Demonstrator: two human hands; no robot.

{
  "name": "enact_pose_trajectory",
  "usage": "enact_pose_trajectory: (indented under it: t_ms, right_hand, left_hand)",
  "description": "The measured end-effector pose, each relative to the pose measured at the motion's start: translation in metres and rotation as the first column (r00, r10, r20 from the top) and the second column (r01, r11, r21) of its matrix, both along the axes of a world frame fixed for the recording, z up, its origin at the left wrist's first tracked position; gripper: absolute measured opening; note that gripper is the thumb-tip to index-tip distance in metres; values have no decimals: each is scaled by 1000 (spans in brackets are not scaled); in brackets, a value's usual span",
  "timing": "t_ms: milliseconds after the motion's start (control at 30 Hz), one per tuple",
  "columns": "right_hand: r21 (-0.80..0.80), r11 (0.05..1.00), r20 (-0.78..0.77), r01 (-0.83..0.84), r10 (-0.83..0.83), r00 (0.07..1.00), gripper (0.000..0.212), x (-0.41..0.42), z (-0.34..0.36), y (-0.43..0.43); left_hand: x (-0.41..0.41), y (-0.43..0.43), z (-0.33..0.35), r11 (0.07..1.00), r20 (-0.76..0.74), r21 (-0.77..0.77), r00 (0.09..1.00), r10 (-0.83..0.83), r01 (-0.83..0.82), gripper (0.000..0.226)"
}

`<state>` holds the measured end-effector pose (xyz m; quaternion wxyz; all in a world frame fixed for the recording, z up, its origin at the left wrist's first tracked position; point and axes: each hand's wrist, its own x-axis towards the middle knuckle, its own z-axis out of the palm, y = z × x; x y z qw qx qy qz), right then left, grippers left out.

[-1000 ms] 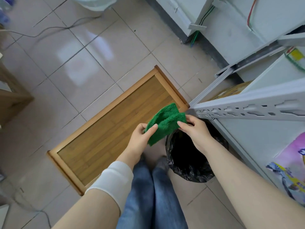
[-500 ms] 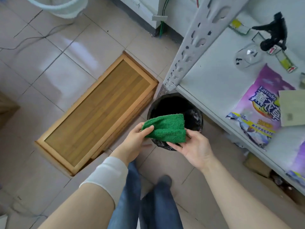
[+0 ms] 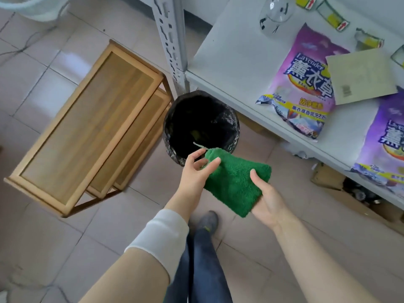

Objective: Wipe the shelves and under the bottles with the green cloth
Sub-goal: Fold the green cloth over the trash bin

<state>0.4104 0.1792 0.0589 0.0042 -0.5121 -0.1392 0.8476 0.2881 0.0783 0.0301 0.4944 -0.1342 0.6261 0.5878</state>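
The folded green cloth (image 3: 235,181) lies across my right hand (image 3: 267,199), palm up beneath it with the thumb pressed on top. My left hand (image 3: 196,171) touches the cloth's left end with loosely spread fingers. Both hands hover over the floor just in front of a black-lined bin (image 3: 200,125). The white shelf (image 3: 231,53) stands to the upper right, carrying purple detergent bags (image 3: 306,84) and a clear domed object (image 3: 274,15). No bottles are clearly visible.
A wooden rack (image 3: 87,125) stands on the tiled floor at left. The shelf's perforated grey post (image 3: 171,40) rises beside the bin. A beige card (image 3: 360,76) lies over the bags. Cardboard boxes (image 3: 328,178) sit under the shelf. A pale basket (image 3: 32,6) is at top left.
The view has swung right and the shelf top has come into sight. My hands drew back from over the bin, and the cloth now lies flat on my right palm.
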Motion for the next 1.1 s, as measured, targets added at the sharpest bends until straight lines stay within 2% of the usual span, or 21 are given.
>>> enact_pose_trajectory:
  t_ms: [133, 200, 267, 367, 433, 567, 633, 767, 900, 1100]
  right_hand:
    - [-7, 995, 19, 97, -97, 995, 31, 9, -34, 5]
    - [-3, 990, 20, 139, -139, 990, 31, 10, -55, 7]
    - [13, 985, -12, 175, -175, 985, 34, 7, -76, 9]
    - [52, 984, -76, 173, -169, 983, 39, 1, -103, 14]
    - [59, 982, -99, 181, -175, 980, 39, -1, -119, 19]
    - [91, 971, -129, 219, -207, 970, 38, -4, -145, 30]
    - [115, 966, -140, 231, -215, 967, 35, -4, -153, 34]
    - [118, 950, -178, 288, -266, 948, 37, -2, -146, 37]
    - [152, 953, -174, 262, -235, 956, 38, 4, -104, 30]
    - [162, 964, -176, 210, -182, 967, 42, 17, 26, 3]
  left_hand:
    - [-4, -2, -45, 996, -71, -74, 996, -45, 40, 42]
    - [-10, -6, -72, 973, -207, -220, 978, 19, -65, 43]
    - [-18, -15, -105, 897, -293, -393, 952, 85, -201, 54]
    - [-33, -22, -154, 817, -182, -509, 962, 206, -271, 85]
    - [-40, -19, -177, 833, -102, -488, 965, 244, -262, 88]
    - [-54, -15, -204, 922, -34, -279, 962, 271, -269, 54]
    - [-58, -13, -209, 937, -38, -232, 965, 260, -261, 49]
    - [-58, -13, -203, 940, -76, -222, 966, 248, -259, 41]
    - [-49, -29, -169, 938, -72, -259, 973, 220, -231, 36]
    - [-37, -76, -25, 949, -75, -311, 996, 40, -61, 35]
